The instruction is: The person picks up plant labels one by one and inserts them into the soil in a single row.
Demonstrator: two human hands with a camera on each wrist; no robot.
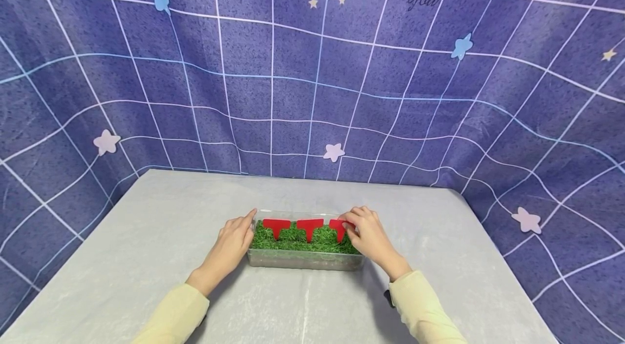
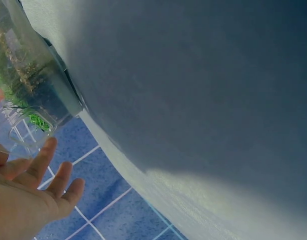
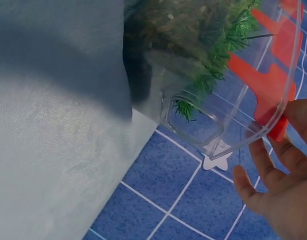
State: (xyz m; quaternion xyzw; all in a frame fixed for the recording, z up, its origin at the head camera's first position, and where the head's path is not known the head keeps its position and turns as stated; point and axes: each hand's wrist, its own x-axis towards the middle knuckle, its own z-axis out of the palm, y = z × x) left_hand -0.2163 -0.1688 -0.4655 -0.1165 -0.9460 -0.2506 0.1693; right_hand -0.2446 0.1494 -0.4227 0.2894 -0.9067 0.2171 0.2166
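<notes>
A clear plastic box (image 1: 306,262) filled with green artificial grass (image 1: 288,246) sits on the table. Three red T-shaped plant labels stand in the grass in a row: a left label (image 1: 276,224), a middle label (image 1: 310,225) and a right label (image 1: 338,226). My right hand (image 1: 370,235) pinches the outer end of the right label between thumb and fingers, over the box's right end. Along the box's left end, my left hand (image 1: 233,241) rests at the rim with its fingers extended. Brown material (image 3: 181,25) shows beneath the grass through the box wall.
A grey cloth covers the table (image 1: 161,230). Behind and at both sides hangs a purple-blue curtain (image 1: 293,94) with grid lines and stars, close to the table's back edge.
</notes>
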